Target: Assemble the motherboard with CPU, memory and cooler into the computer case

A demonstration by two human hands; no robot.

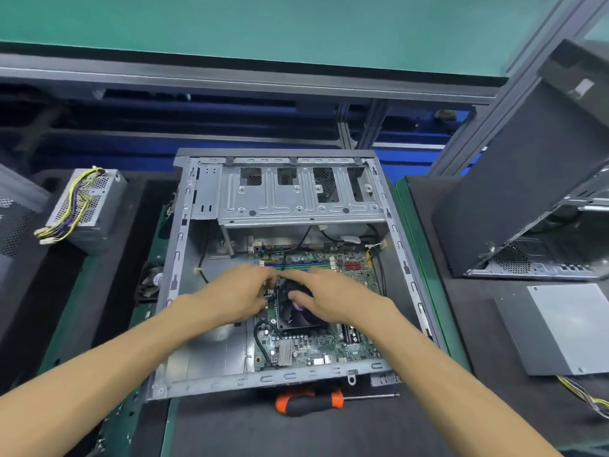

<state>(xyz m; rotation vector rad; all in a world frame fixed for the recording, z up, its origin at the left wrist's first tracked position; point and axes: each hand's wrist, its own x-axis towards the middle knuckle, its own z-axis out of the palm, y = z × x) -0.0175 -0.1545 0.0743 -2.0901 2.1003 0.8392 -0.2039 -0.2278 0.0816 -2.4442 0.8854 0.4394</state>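
Closest to us are our two bare arms, reaching forward into the computer case. Our left hand sits at the left edge of the cooler. Its fingers are bent and bunched at the cooler's top left corner, but we cannot tell if they pinch something small or just press there. Our right hand lies over the cooler from the right side. Its fingers are fairly straight and rest on top of the black fan, so they grip nothing. We think this hand keeps the cooler steady while the other one works at the corner.

The cooler sits on the green motherboard, and the motherboard lies flat inside the open case, toward the right. A green memory stick is already in its slot, just behind our hands. The case lies on its side on the desk, so we can reach down into it.

Just in front of the case lies a screwdriver with an orange and black handle, close by for the screws. A gray power box with yellow wires waits on the left, well apart from the case. Another case stands on the right.
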